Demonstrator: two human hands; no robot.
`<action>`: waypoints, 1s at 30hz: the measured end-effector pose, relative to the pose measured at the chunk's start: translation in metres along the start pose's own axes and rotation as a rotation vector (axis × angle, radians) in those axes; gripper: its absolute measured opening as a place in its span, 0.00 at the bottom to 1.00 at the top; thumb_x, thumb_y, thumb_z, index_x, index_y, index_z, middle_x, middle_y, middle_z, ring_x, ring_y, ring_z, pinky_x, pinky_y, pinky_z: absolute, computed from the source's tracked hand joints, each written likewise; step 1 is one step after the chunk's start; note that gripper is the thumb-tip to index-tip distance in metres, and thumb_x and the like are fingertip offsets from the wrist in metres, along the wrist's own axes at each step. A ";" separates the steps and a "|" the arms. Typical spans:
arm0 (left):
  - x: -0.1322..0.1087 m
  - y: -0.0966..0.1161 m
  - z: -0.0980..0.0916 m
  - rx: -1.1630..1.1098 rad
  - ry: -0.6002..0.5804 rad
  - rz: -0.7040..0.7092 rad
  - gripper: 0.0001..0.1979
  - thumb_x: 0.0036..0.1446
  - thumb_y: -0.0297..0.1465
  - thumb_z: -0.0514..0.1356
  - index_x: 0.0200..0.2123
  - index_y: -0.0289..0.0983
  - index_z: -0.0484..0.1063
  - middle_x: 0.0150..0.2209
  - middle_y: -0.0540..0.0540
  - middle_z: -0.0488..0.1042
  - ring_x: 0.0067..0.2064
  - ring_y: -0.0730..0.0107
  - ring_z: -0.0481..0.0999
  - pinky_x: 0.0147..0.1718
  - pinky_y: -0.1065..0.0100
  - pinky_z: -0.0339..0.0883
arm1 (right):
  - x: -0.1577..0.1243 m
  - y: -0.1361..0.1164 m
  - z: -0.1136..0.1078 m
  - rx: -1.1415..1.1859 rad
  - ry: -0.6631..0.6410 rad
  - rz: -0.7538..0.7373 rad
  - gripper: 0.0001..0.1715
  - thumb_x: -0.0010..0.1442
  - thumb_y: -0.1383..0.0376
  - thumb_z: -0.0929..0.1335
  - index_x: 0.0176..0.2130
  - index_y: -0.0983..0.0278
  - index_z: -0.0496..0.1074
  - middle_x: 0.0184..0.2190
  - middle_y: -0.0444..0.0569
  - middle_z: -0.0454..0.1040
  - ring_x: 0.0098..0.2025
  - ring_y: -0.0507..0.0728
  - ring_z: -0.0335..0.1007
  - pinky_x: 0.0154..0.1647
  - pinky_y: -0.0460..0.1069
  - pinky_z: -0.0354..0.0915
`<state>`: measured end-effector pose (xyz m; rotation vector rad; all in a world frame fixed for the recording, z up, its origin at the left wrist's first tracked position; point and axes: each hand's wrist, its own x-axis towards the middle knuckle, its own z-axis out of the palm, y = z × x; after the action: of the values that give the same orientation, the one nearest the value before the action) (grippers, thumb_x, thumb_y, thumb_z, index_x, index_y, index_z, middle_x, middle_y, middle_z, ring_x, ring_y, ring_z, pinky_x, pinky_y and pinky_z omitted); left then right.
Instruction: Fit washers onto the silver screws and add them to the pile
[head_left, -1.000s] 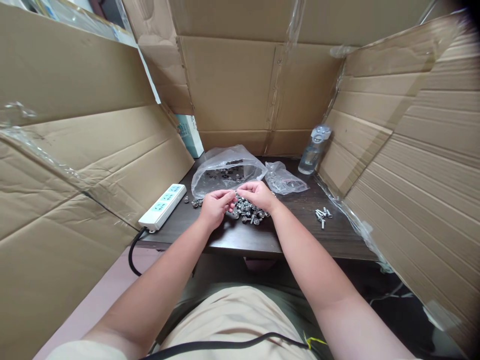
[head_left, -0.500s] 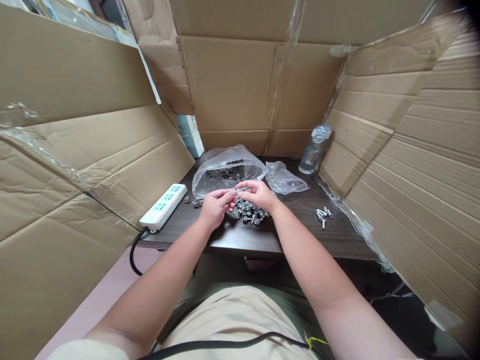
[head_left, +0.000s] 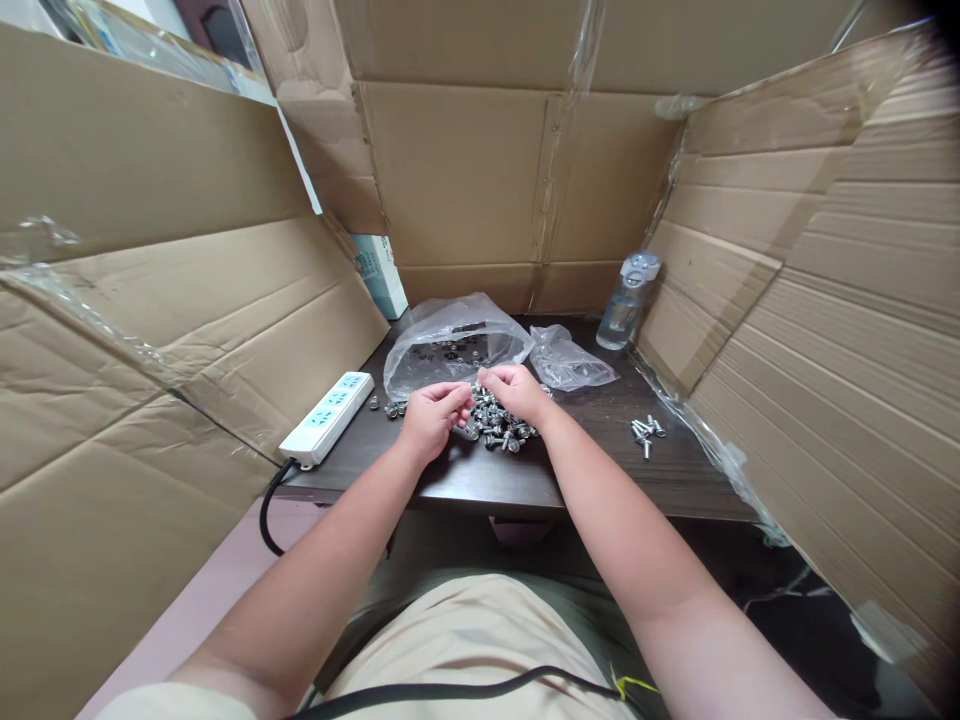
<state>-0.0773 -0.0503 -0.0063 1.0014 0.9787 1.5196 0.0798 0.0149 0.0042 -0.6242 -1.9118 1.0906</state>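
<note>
**Narrow finger curl, grip unconfirmed**

Our fingers (head_left: 459, 396) curl narrow on both hands; we cannot tell whether they hold a screw. Left hand (head_left: 431, 420) and right hand (head_left: 517, 394) sit at the steel screw pile (head_left: 499, 430). Plastic bag (head_left: 450, 350) lies at twelve o'clock, loose screws (head_left: 643, 432) at three, power strip (head_left: 326, 418) at nine.

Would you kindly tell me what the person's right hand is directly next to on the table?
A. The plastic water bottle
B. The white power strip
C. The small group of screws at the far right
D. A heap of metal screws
D: the right hand sits at the edge of the heap of metal screws on the dark table.
</note>
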 end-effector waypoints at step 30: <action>0.000 0.000 -0.001 -0.018 0.005 0.020 0.18 0.38 0.37 0.74 0.31 0.31 0.79 0.22 0.47 0.75 0.20 0.77 0.70 0.19 0.74 0.61 | -0.001 0.003 -0.001 0.047 -0.020 0.012 0.23 0.53 0.52 0.72 0.41 0.68 0.74 0.18 0.38 0.60 0.21 0.48 0.52 0.22 0.45 0.52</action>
<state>-0.0779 -0.0500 -0.0069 0.9975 0.9598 1.5456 0.0814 0.0161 0.0011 -0.6015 -1.8962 1.1506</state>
